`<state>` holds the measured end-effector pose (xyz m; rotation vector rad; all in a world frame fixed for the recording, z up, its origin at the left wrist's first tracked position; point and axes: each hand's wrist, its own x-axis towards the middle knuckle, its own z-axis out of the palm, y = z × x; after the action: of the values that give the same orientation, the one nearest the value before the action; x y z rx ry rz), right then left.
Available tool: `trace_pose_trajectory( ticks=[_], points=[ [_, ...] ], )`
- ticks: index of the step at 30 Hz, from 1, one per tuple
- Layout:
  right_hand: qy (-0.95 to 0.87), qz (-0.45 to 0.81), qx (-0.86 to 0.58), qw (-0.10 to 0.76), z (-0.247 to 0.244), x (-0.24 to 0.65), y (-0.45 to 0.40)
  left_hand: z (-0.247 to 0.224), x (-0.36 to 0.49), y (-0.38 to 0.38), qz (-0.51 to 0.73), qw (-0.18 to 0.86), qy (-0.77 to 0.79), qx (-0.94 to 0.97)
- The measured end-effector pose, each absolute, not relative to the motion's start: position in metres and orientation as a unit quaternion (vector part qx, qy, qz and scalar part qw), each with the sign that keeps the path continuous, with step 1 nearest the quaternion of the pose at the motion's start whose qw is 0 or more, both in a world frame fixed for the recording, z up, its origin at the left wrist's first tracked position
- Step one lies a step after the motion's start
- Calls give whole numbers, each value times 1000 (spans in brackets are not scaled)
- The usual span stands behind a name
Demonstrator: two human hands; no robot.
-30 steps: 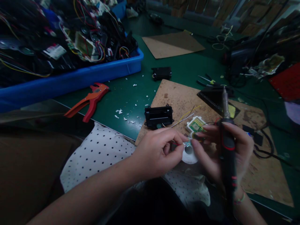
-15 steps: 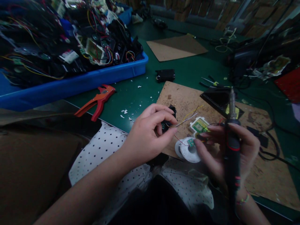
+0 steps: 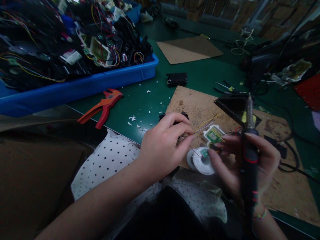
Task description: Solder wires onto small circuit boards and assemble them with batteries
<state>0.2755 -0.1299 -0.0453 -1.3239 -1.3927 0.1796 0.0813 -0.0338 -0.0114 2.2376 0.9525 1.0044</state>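
Over a stained, speckled brown board (image 3: pixel 191 101), we pinch thin yellow and white wires (image 3: pixel 205 125) between the thumb and fingers of our left hand (image 3: pixel 162 143). Our right hand (image 3: pixel 233 180) grips a slim black soldering iron (image 3: pixel 250 151), metal tip up; its thumb meets the small green circuit board (image 3: pixel 204 153), which overlaps a smooth white ring-shaped spool (image 3: pixel 201 165) by the brown board's near edge, right of our left hand. Compared with a second ago, our left hand sits farther from the circuit board and hides most of the black case (image 3: pixel 185 115).
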Motion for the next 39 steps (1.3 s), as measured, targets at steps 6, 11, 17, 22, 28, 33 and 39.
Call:
trace_pose_trajectory(
  ticks=[6,11,17,22,28,33,39],
  points=[
    [-596,72,-559,571,-43,275,-129,-13,82,-33,363,251,354,824],
    [-599,69,-559,570,-43,275,-128,-12,82,-33,352,250,360,827],
    [-592,69,-568,568,-43,276,-129,-11,80,-34,357,256,367,820],
    [-595,69,-562,571,-41,274,-128,-12,76,-33,370,308,371,794],
    [-600,67,-563,565,-42,274,-128,-7,73,-32,416,335,344,772],
    [-597,71,-563,568,-41,274,-128,-8,76,-37,421,345,307,781],
    [-591,72,-572,565,-41,272,-128,-20,87,-36,346,532,301,712]
  ],
)
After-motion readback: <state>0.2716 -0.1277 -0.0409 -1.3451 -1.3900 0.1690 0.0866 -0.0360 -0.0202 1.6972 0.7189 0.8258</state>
